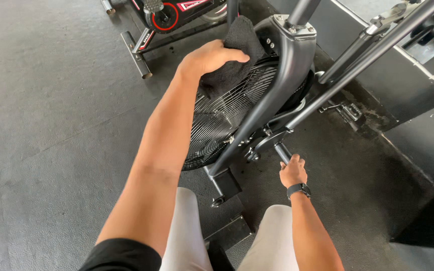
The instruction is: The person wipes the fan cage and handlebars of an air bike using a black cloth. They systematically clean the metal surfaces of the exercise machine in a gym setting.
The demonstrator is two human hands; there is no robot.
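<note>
Left hand (209,57) is bunching a soft, floppy black cloth (237,50) on the fan cage (222,118), while right hand (292,170) is clamped round the stiff foot peg (282,150), probably grippiest there.

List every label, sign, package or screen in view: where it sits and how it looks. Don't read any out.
Red and white decal: on the frame of the second black exercise bike at top, an angular strip, partly cut off by the edge.
Black wristband device: on the right hand's wrist; its face is not visible.
No packages, signs or lit screens show elsewhere.
</note>
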